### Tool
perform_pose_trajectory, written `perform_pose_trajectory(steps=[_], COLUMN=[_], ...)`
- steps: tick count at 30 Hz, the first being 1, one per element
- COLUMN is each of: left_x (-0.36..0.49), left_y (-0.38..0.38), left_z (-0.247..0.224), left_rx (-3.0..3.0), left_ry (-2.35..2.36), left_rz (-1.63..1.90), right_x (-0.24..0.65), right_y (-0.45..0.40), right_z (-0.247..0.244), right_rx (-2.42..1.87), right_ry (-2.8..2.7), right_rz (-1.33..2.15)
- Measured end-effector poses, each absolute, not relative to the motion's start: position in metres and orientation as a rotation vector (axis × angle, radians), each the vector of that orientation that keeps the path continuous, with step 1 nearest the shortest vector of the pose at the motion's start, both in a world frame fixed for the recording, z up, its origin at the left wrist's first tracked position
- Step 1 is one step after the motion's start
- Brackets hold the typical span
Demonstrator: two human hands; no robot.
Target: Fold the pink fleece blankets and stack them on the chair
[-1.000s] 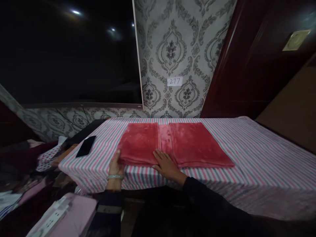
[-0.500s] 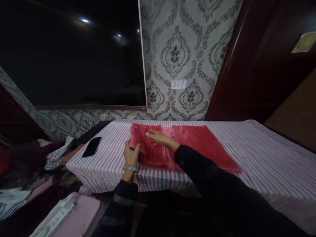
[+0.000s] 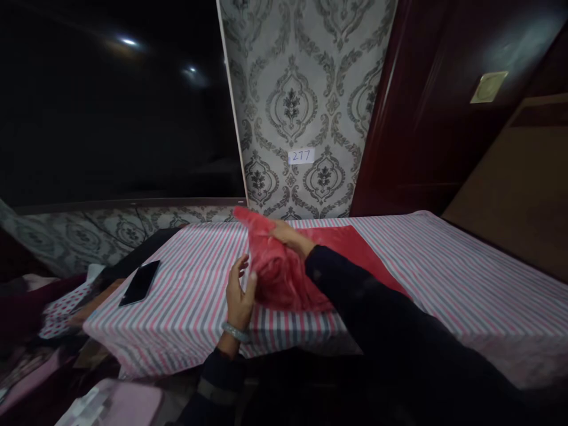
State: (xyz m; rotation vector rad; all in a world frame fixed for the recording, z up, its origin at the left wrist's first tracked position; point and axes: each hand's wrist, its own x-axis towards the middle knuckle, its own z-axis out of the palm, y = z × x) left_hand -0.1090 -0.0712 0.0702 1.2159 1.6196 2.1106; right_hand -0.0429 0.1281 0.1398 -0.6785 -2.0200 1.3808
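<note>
A red plush cloth [image 3: 284, 269] lies on a table covered with a pink, grey and white striped sheet [image 3: 444, 266]. Its left half is lifted off the table and bunched upward. My right hand [image 3: 286, 235] grips the raised top edge of that half. My left hand [image 3: 240, 297], with a bracelet on the wrist, holds the lifted fold from the lower left, fingers partly spread. The cloth's right half [image 3: 355, 248] still lies flat, partly hidden behind my dark right sleeve.
A black phone [image 3: 139, 283] lies near the table's left edge. Patterned wallpaper with a "277" label [image 3: 301, 156] stands behind, a dark screen [image 3: 110, 106] to the left, dark wood panels at right. Clothes are piled [image 3: 57, 307] low left, and a white power strip [image 3: 89, 408] lies at the bottom left.
The cloth's left half lay folded flat a second ago. Both hands took hold of it, the right reaching to its far edge, and lifted it off the table toward the right.
</note>
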Motion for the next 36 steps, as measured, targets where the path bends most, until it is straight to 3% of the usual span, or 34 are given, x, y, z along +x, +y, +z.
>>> perform_pose_trajectory(steps=[6, 12, 16, 25, 31, 36], left_x=[-0.097, -0.059, -0.045, -0.037, -0.039, -0.038], left_y=[-0.031, 0.008, 0.014, 0.020, 0.022, 0.019], left_z=[0.053, 0.030, 0.030, 0.037, 0.027, 0.026], left_rx=[0.717, 0.520, 0.438, 0.425, 0.511, 0.495], left_ry=[1.430, 1.265, 1.245, 1.302, 1.356, 1.346], left_rz=[1.940, 1.663, 1.570, 1.581, 1.560, 1.561], right_x=[0.123, 0.240, 0.249, 0.237, 0.250, 0.261], right_y=[0.186, 0.182, 0.174, 0.207, 0.208, 0.196], right_z=[0.150, 0.064, 0.033, 0.074, 0.035, 0.025], right_rx=[-0.725, -1.119, -1.102, -0.907, -1.181, -1.015], right_ry=[-1.647, -1.393, -1.259, -1.381, -1.289, -1.279], right_rz=[1.474, 1.676, 1.773, 1.568, 1.489, 1.584])
